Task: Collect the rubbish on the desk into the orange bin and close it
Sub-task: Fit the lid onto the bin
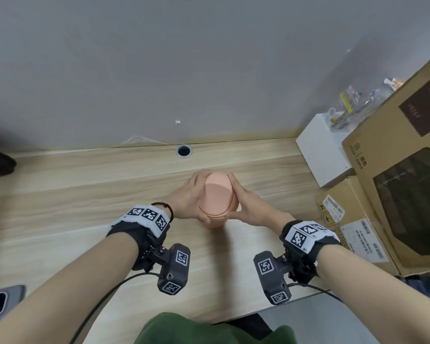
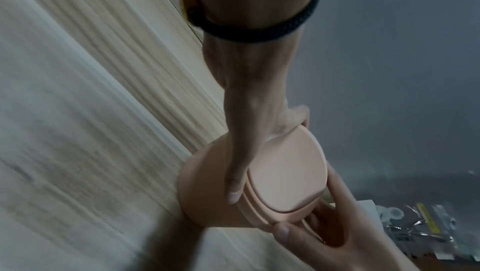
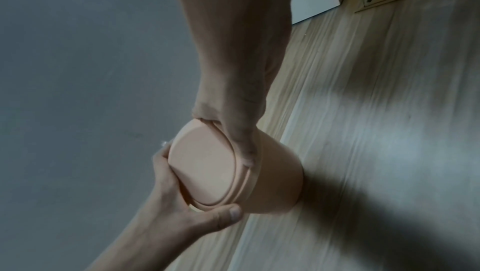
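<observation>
- So the orange bin (image 1: 215, 202) stands upright near the middle of the wooden bench (image 1: 85, 189), with both hands wrapped round its top.
- The left hand (image 1: 188, 194) grips the left side of the rim, thumb lying along the edge where the lid (image 2: 283, 175) meets the body. The right hand (image 1: 248, 202) does the same on the other side, fingers curled round the far edge and thumb on the near side.
- The lid looks seated flat on the bin in both wrist views, with only a thin seam showing round it.
- I can't spot any loose rubbish on the bench, so my guess is the collecting part is done and this is the closing step, pretty much at the end.
- Next move, I'd say: a check that the lid is pressed down evenly all round, then letting go without tipping the bin.
- Off to the right are cardboard boxes (image 1: 407, 170) and a white box (image 1: 320, 150), well apart from the bin; a phone (image 1: 0, 304) lies at the near left edge.
</observation>
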Available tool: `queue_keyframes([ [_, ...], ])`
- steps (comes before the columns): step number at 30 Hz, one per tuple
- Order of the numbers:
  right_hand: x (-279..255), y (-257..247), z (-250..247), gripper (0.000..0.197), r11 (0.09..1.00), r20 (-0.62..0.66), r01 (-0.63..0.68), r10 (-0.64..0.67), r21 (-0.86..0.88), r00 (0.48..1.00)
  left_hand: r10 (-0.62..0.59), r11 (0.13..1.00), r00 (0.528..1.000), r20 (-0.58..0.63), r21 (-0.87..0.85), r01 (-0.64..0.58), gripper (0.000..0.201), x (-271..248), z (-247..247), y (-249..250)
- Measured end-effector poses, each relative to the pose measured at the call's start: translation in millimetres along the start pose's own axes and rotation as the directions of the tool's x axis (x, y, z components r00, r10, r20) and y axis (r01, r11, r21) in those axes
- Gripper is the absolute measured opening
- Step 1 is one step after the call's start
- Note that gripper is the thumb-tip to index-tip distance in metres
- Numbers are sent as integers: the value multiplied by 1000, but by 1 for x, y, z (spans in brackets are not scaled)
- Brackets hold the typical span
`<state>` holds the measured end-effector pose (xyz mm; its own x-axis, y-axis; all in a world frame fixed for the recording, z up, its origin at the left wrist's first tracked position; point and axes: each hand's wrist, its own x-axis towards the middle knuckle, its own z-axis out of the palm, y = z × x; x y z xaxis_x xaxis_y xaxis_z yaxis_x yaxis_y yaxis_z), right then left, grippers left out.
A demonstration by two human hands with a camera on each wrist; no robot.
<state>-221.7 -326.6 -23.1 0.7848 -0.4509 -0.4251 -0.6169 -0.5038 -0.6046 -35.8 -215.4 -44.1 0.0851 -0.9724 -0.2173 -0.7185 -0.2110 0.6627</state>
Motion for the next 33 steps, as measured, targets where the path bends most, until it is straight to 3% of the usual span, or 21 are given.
queue_keyframes([
  [6,12,9,2,112,988,-3,-95,96,122,995,-41,983,998,43,-176,48,125,-3,-2,-8],
  [11,30,12,6,108,994,42,-78,75,83,996,-109,972,994,-15,-213,104,123,-14,0,-16],
  [17,45,-6,-12,79,997,201,-11,25,-71,979,-203,960,976,-81,-212,182,122,-21,-3,-22],
  [19,52,-12,-16,61,999,142,-17,24,-50,990,-251,952,957,-147,-217,216,122,-19,-5,-22],
  [21,57,-18,-15,47,998,-23,-57,58,12,998,-314,934,915,-254,-257,250,119,-14,-8,-22],
  [23,59,-23,-12,47,986,-80,-105,116,130,990,-364,921,870,-334,-271,281,116,-8,-9,-26],
  [28,69,-35,-10,58,906,53,-140,129,400,990,-433,898,765,-477,-302,321,102,5,-16,-36],
  [33,92,-52,-17,66,738,99,-158,123,656,987,-447,888,758,-475,-340,311,95,16,-26,-39],
])
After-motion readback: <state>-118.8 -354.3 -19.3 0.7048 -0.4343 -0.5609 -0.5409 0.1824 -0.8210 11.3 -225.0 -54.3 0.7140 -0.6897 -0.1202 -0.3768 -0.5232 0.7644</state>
